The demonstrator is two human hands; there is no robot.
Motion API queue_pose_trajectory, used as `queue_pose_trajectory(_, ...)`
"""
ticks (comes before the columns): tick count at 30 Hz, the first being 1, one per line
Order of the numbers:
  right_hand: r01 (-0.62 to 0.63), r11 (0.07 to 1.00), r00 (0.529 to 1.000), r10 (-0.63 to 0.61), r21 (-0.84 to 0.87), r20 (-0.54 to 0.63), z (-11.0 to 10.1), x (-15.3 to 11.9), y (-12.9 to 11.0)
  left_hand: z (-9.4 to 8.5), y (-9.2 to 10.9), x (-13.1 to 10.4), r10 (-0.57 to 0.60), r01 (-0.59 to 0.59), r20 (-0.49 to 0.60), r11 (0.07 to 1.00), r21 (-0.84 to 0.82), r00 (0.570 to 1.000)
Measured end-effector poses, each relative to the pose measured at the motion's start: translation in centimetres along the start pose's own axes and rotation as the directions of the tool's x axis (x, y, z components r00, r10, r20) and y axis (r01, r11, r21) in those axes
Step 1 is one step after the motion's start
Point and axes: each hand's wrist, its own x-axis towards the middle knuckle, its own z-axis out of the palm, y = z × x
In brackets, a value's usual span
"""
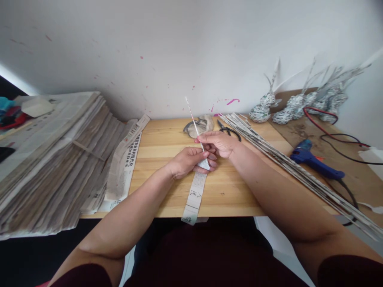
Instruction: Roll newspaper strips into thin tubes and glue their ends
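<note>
While in fingers [211, 138], one paper strip [193, 196]

Your paper strip [194, 195], off-white with black print; your desk [161, 139], striped light brown; your glue gun [317, 163], blue.

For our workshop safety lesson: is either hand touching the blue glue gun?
No, the left hand and the right hand are both on the newspaper strip, while the blue glue gun lies apart to the right.
</note>
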Motion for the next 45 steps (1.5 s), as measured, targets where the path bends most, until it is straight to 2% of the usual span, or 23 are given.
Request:
queue_pose_trajectory(4, 0.023, 0.999, 1.0, -0.023, -0.038, 0.007, -0.1, -0.1, 0.0, 0.1, -0.1, -0.1, -0.001, 0.001, 0.016, 1.0, -0.007, 1.0)
queue_pose_trajectory(11, 0.054, 0.998, 0.992, -0.056, 0.021, 0.112, -0.9, -0.1, 0.1, 0.0, -0.5, 0.0, -0.011, 0.009, 0.07, 1.0, 0.03, 0.997)
queue_pose_trajectory(21, 0.063, 0.998, 0.994, -0.063, -0.004, -0.093, -0.2, 0.0, -0.3, 0.4, -0.3, -0.3, -0.064, 0.061, 0.065, 0.997, 0.048, 0.996)
queue_pose_trajectory(23, 0.06, 0.998, 0.997, -0.061, -0.006, -0.046, -0.6, -0.1, -0.3, 0.3, -0.3, -0.2, -0.06, 0.057, 0.065, 0.997, 0.044, 0.996)
queue_pose_trajectory(26, 0.046, 0.999, 0.994, -0.045, -0.004, 0.099, -1.2, -0.1, -0.2, 0.1, -0.4, -0.2, -0.034, 0.033, 0.069, 0.999, 0.025, 0.997)
queue_pose_trajectory(28, 0.056, 0.998, 0.991, -0.055, -0.006, 0.12, -1.3, -0.1, -0.2, 0.1, -0.5, -0.1, -0.033, 0.031, 0.067, 0.999, 0.022, 0.997)
queue_pose_trajectory(34, 0.067, 0.997, 0.994, -0.069, -0.032, -0.086, -0.6, -0.4, -0.7, 0.2, -0.5, -0.1, -0.054, 0.053, 0.078, 0.998, 0.017, 0.995)
queue_pose_trajectory(36, 0.078, 0.996, 0.996, -0.08, -0.036, -0.048, -0.7, -0.5, -0.8, 0.2, -0.5, -0.1, -0.054, 0.053, 0.088, 0.999, 0.006, 0.995)
queue_pose_trajectory(39, 0.077, 0.996, 0.993, -0.074, -0.038, 0.088, -1.1, -0.5, -0.7, 0.2, -0.4, -0.2, -0.048, 0.048, 0.088, 0.999, 0.0, 0.995)
queue_pose_trajectory(40, 0.075, 0.996, 0.993, -0.071, -0.042, 0.092, -1.2, -0.5, -0.7, 0.2, -0.4, -0.2, -0.05, 0.05, 0.09, 0.999, -0.001, 0.995)
queue_pose_trajectory(45, 0.098, 0.994, 0.988, -0.104, -0.056, -0.116, -1.2, -0.3, -0.7, 0.3, -0.5, -0.2, -0.063, 0.065, 0.102, 0.998, -0.012, 0.993)
